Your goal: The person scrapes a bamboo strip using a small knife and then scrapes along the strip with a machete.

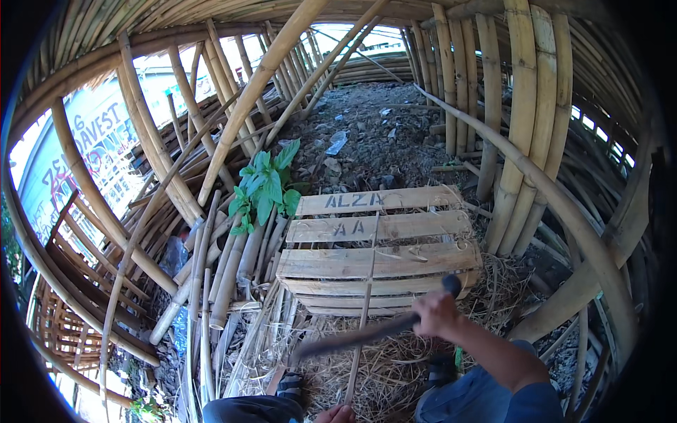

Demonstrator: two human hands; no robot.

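My right hand [436, 315] is closed around the handle of a machete [352, 338], whose dark blade points left and is smeared by motion. The rounded dark end of the handle sticks out above the fist. At the bottom edge my left hand [335, 414], partly cut off, grips the near end of a thin bamboo strip [364, 304]. That strip runs away from me and over a slatted wooden crate [324, 268]. The blade passes across the strip, and I cannot tell whether they touch.
Shavings [381, 374] cover the ground between my feet. Cut bamboo poles [240, 264] and a leafy green plant [266, 185] are left of the crate. Upright bamboo posts [525, 120] and a long slanting pole [536, 176] stand at right. Rubble [360, 141] lies beyond.
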